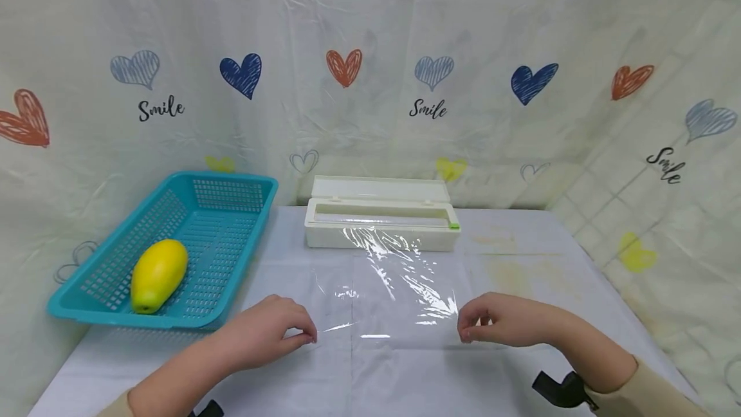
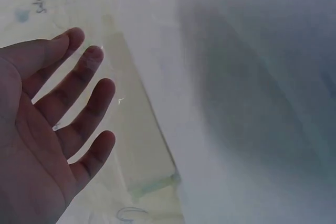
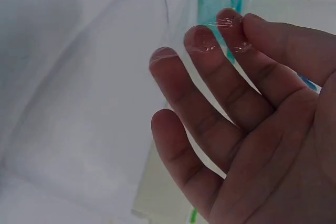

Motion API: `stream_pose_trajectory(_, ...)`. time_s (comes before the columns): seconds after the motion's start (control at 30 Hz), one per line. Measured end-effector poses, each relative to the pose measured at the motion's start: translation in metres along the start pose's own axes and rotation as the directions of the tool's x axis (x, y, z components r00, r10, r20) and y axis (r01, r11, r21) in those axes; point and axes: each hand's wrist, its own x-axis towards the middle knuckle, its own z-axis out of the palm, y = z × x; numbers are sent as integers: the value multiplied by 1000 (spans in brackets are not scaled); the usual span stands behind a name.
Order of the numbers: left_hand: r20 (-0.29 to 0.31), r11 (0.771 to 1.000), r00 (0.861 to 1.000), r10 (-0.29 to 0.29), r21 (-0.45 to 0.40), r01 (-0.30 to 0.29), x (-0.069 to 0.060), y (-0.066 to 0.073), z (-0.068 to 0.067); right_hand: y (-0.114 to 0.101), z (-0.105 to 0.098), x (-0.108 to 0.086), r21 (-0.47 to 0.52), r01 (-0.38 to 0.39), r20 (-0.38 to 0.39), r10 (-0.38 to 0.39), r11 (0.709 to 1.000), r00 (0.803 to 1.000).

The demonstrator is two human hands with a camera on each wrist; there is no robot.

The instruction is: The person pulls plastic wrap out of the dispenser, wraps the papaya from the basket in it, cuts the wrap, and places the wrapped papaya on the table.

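A sheet of clear plastic wrap [image 1: 399,282] runs from a white wrap dispenser box [image 1: 379,238] toward me, above the white table. My left hand [image 1: 267,330] pinches its near left corner between thumb and index finger. At the near right corner, my right hand [image 1: 509,320] pinches the film the same way. In the right wrist view, the wrap [image 3: 210,45] crosses the fingertips, while the other fingers are spread. The left wrist view shows the left hand [image 2: 58,108] with thumb and index fingertip together; the film there is hard to make out. The dispenser's lid [image 1: 379,189] stands raised, and a roll shows inside.
On the left of the table [image 1: 324,391] stands a blue-green plastic basket [image 1: 246,256] with a yellow, papaya-shaped fruit [image 1: 159,275] in it. A curtain [image 1: 370,18] printed with hearts and "Smile" hangs behind. A small green piece [image 1: 454,226] sits at the dispenser's right end.
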Motion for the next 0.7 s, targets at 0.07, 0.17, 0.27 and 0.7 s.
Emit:
stream_pose_trajectory(0.07, 11, 1000, 1000, 20, 16, -20, 2, -4, 10, 4, 6, 6, -26, -27, 19, 27, 999, 999)
stream_pose_trajectory(0.17, 13, 997, 998, 55, 49, -56, 6, -11, 23, 10, 16, 14, -81, -56, 29, 58, 995, 998)
stream_pose_trajectory(0.27, 19, 990, 995, 99, 101, -100, 9, -13, 31, 13, 23, 19, -119, -93, 28, 97, 989, 995)
stream_pose_trajectory(0.7, 103, 995, 994, 28, 92, -37, 8, -9, 37, 17, 35, 19, -147, -128, 14, 131, 981, 991)
